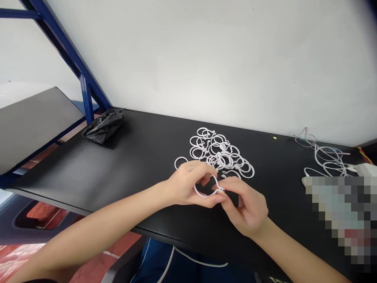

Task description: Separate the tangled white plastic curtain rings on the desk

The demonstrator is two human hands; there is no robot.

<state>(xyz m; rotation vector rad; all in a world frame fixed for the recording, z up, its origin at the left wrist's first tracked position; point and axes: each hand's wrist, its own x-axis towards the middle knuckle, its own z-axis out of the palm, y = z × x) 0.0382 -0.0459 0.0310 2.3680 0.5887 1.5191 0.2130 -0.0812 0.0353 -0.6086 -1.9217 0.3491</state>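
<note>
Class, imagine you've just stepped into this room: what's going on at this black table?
A person is handling a white ring with both bare hands, above the black table. The left hand holds it by the loop, while the fingertips of the right hand are at its narrow end. Behind the hands lies a loose pile of similar white rings. A black plastic bag sits toward the table's far left, and tangled cables lie at the right.

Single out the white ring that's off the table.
It's the white ring held by the left hand and right hand; the other rings in view lie on the black table beyond.
</note>
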